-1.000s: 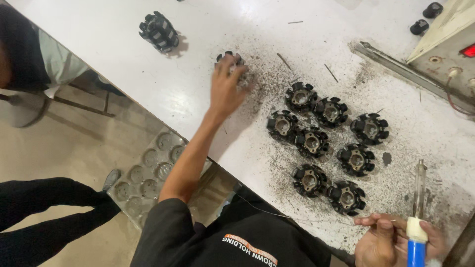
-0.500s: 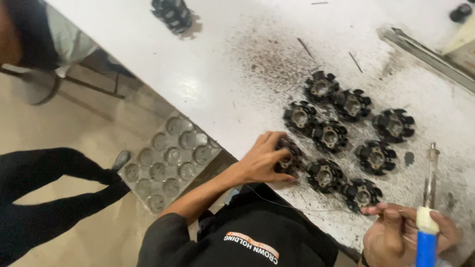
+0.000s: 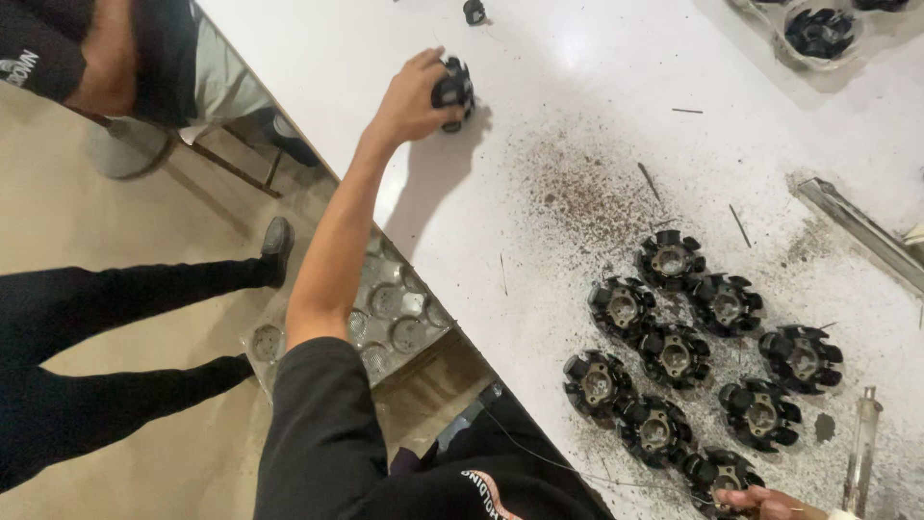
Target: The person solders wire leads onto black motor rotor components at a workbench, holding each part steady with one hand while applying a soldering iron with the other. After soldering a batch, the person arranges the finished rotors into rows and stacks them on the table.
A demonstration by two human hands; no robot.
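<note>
Head view, left hand: the left hand (image 3: 409, 96) is stretched out towards 12 o'clock, its grip closed around a black toothed part (image 3: 452, 90) that rests on the white table (image 3: 577, 77).
Head view, held part: it sits near the table's far left edge, well apart from the main cluster.
Head view, right hand: only a sliver of the right hand (image 3: 765, 503) shows at the bottom edge, around 5 o'clock; I cannot tell whether its grip is closed or what it has hold of. It lies just beside the lowest black part.
Head view, cluster: nine like black toothed parts (image 3: 674, 351) lie close together at about 4 o'clock from the table's middle, on dark metal filings (image 3: 587, 193).
Head view, tool: a slim metal rod (image 3: 859, 453) stands near the right hand, at the lower right.
Head view, below the table: a grey moulded tray (image 3: 385, 313) lies on the floor at 7 o'clock.
Head view, far corner: a clear bowl (image 3: 818, 34) of black parts at 1 o'clock.
Head view, others: another person's dark-trousered legs (image 3: 106, 337) at 9 o'clock.
</note>
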